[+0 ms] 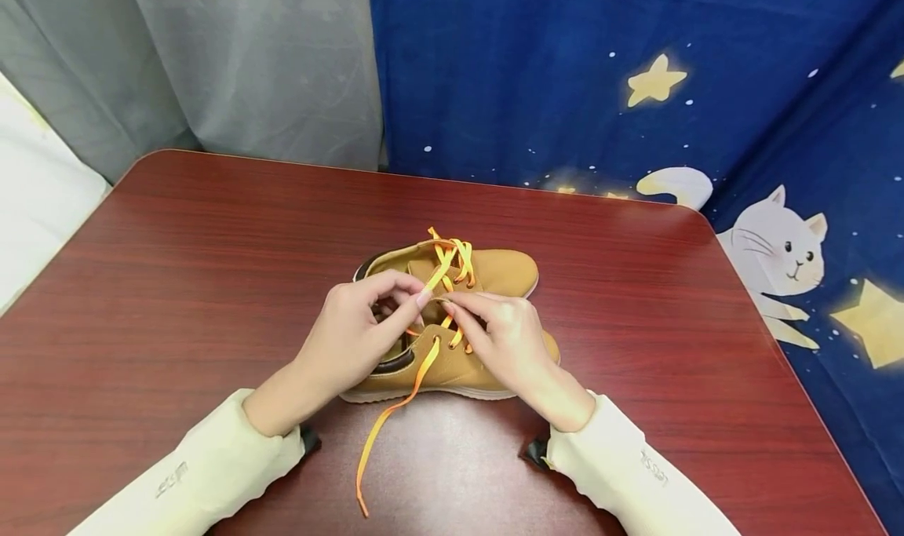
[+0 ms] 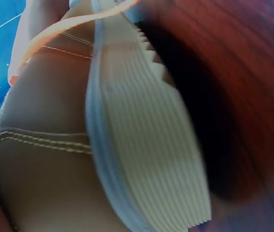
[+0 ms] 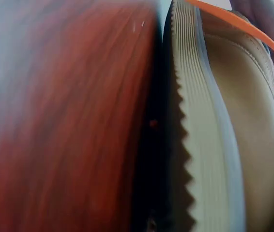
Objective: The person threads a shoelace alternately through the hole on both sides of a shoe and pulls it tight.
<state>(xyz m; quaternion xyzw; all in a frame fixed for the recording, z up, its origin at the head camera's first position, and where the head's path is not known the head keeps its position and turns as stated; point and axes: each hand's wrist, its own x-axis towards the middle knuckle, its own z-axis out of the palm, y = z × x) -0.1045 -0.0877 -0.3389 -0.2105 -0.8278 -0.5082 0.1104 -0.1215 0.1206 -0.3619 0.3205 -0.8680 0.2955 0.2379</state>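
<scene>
Two tan lace-up shoes lie side by side on the table, toes to the right. Over the near shoe [image 1: 452, 371], my left hand [image 1: 342, 332] pinches a yellow-orange shoelace [image 1: 439, 273] between thumb and index finger. From the other side, my right hand [image 1: 504, 332] pinches a tan edge at the near shoe's opening, fingertips close to the left hand's. One loose lace end [image 1: 384, 418] runs from a near-side eyelet down onto the table. The far shoe [image 1: 504, 269] has its lace threaded at the front eyelets. Both wrist views show the near shoe's ribbed pale sole [image 2: 146, 130] and stitched side.
The dark red wooden table [image 1: 233, 230] stretches around the shoes on all sides. Behind it hang a grey curtain [image 1: 268, 65] and a blue curtain [image 1: 508, 73] printed with stars and a cat.
</scene>
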